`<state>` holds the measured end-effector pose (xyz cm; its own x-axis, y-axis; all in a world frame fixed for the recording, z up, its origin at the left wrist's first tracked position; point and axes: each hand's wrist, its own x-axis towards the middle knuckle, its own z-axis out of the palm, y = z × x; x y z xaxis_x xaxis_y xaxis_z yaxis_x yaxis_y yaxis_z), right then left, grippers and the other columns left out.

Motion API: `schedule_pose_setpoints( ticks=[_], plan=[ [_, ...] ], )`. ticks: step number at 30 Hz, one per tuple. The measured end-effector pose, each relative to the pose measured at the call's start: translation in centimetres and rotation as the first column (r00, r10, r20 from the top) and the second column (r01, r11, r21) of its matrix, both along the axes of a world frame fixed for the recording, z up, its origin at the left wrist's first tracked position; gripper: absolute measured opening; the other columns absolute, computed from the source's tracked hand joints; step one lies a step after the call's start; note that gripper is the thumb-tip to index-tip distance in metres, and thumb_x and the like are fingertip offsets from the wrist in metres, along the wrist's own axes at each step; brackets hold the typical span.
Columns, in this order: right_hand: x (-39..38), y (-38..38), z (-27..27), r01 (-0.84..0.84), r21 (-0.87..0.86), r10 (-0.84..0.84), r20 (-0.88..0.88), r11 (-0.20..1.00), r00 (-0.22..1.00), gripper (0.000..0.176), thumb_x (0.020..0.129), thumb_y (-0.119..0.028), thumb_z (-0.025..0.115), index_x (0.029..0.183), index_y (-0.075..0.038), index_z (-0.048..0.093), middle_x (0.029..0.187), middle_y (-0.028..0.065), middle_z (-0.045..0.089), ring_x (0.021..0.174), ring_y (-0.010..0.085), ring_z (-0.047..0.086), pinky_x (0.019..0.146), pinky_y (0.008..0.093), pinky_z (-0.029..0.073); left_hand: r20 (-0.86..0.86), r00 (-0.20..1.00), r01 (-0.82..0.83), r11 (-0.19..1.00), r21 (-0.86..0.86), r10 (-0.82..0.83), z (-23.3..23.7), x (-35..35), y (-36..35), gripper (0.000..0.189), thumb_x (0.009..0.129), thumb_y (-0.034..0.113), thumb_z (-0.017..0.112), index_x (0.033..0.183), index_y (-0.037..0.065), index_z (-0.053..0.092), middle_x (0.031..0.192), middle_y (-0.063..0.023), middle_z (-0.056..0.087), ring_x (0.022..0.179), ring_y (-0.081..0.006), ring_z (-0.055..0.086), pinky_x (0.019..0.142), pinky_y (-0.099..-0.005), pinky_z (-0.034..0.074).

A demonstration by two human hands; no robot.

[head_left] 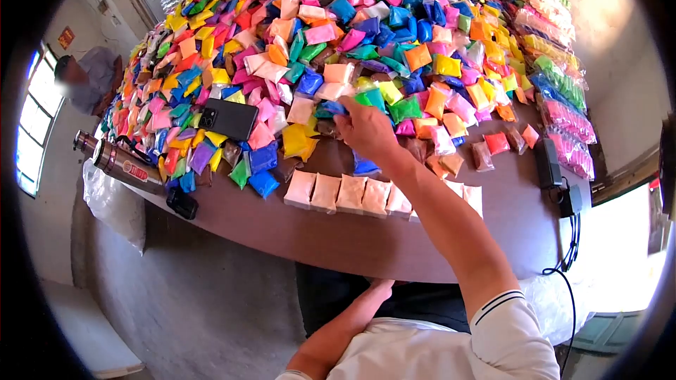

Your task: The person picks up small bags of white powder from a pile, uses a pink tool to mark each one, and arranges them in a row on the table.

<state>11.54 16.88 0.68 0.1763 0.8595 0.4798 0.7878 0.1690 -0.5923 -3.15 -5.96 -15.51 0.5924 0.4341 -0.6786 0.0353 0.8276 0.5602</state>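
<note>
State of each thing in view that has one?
Phone: back side up, on packets.
Flask: cap seemingly on; upright or tilted, unclear.
Pale packets: side by side in a row, partly hidden.
Colored packets: loosely heaped.
Adapter: beside cables, power unclear.
Right hand: fingertips at the heap, grip unclear.
Left hand: by the lap, partly hidden.

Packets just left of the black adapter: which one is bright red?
The red packet lying between two brownish packets; the packet nearest the adapter is paler, orange-pink.

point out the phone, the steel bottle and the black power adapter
phone point(235, 120): head view, middle of its back
bottle point(129, 165): head view, side of its body
adapter point(546, 164): head view, top face
</note>
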Motion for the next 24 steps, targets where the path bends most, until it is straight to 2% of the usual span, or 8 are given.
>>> schedule_pose_setpoints(
  ticks=[2, 6, 9, 12, 18, 21, 23, 24],
  plan=[
    [1.4, 0.6, -0.4, 0.189, -0.093, -0.184, 0.062, 0.977, 0.981, 0.029, 0.082, -0.023, 0.06, 0.107, -0.008, 0.061, 0.077, 0.0185, 0.064, 0.073, 0.0368, 0.062, 0.065, 0.0432, 0.049, 0.049, 0.999, 0.023, 1.0, -0.01, -0.023, 2.8, -1.3, -0.1, 0.052, 0.094, 0.029, 0.044, 0.139, 0.006, 0.032, 0.138, -0.004, 0.036, 0.126, -0.0148, 0.031, 0.105, -0.0308, 0.024],
    [5.0, -0.6, -1.2, 0.259, -0.063, -0.255, 0.065, 0.964, 0.965, 0.029, 0.08, -0.026, 0.06, 0.103, -0.009, 0.064, 0.082, 0.0186, 0.065, 0.076, 0.0365, 0.062, 0.067, 0.0439, 0.049, 0.154, 0.986, 0.07, 0.997, -0.029, -0.065, 7.8, -3.7, 0.4, 0.052, 0.094, 0.029, 0.044, 0.139, 0.006, 0.032, 0.139, -0.0041, 0.035, 0.127, -0.015, 0.031, 0.106, -0.0309, 0.024],
    [7.0, -1.3, -0.3, 0.358, -0.084, -0.344, 0.146, 0.93, 0.928, 0.023, 0.079, -0.024, 0.059, 0.096, -0.009, 0.066, 0.08, 0.0182, 0.065, 0.074, 0.0366, 0.062, 0.066, 0.0451, 0.049, 0.183, 0.979, 0.094, 0.995, -0.026, -0.087, 8.5, -4.4, 0.4, 0.052, 0.094, 0.028, 0.044, 0.14, 0.006, 0.031, 0.14, -0.0041, 0.035, 0.128, -0.0151, 0.03, 0.106, -0.031, 0.023],
    [7.5, -1.6, 0.7, 0.387, -0.097, -0.376, 0.114, 0.917, 0.92, 0.023, 0.078, -0.022, 0.06, 0.095, -0.008, 0.067, 0.082, 0.0182, 0.066, 0.076, 0.0365, 0.063, 0.068, 0.0436, 0.05, 0.196, 0.966, 0.174, 0.985, -0.011, -0.169, 7.6, -4.6, 0.4, 0.058, 0.096, 0.041, 0.042, 0.143, 0.009, 0.026, 0.142, 0.0004, 0.029, 0.129, -0.0099, 0.024, 0.107, -0.0282, 0.015],
    [4.6, 0.3, 0.9, 0.191, 0.029, -0.19, -0.05, 0.981, 0.981, 0.026, 0.073, -0.021, 0.064, 0.095, -0.007, 0.065, 0.083, 0.0184, 0.065, 0.078, 0.0351, 0.063, 0.068, 0.0433, 0.049, 0.21, 0.959, 0.193, 0.981, -0.002, -0.189, 7.4, -4.8, 0.5, 0.06, 0.096, 0.042, 0.041, 0.144, 0.01, 0.022, 0.146, -0.0004, 0.024, 0.132, -0.0104, 0.02, 0.108, -0.0291, 0.016],
    [3.1, 1.7, 1.1, 0.172, -0.103, -0.16, 0.121, 0.98, 0.98, 0.047, 0.074, -0.019, 0.063, 0.119, -0.014, 0.054, 0.091, 0.0156, 0.065, 0.081, 0.033, 0.063, 0.07, 0.0416, 0.049, 0.189, 0.965, 0.183, 0.983, -0.003, -0.179, 7.6, -4.7, 0.5, 0.063, 0.096, 0.041, 0.042, 0.146, 0.011, 0.017, 0.149, -0.0002, 0.016, 0.135, -0.0103, 0.014, 0.109, -0.0294, 0.012],
    [2.6, 2.5, 1.1, 0.175, -0.141, -0.151, 0.171, 0.974, 0.974, 0.047, 0.073, -0.018, 0.062, 0.12, -0.014, 0.054, 0.091, 0.0158, 0.065, 0.081, 0.0339, 0.062, 0.07, 0.0424, 0.049, 0.111, 0.99, 0.081, 0.997, 0.016, -0.083, 7.4, -4.7, 0.1, 0.055, 0.093, 0.042, 0.048, 0.136, 0.011, 0.035, 0.135, -0.0037, 0.04, 0.123, -0.0122, 0.038, 0.101, -0.0297, 0.03],
    [2.4, 2.9, 1.0, 0.184, -0.176, -0.143, 0.222, 0.967, 0.964, 0.047, 0.073, -0.016, 0.06, 0.12, -0.014, 0.053, 0.091, 0.0161, 0.064, 0.08, 0.0347, 0.062, 0.07, 0.0432, 0.049, 0.113, 0.99, 0.08, 0.997, 0.01, -0.081, 7.4, -4.7, 0.1, 0.054, 0.093, 0.042, 0.048, 0.136, 0.011, 0.036, 0.134, -0.0037, 0.041, 0.122, -0.0124, 0.038, 0.1, -0.0298, 0.03]
  ],
)
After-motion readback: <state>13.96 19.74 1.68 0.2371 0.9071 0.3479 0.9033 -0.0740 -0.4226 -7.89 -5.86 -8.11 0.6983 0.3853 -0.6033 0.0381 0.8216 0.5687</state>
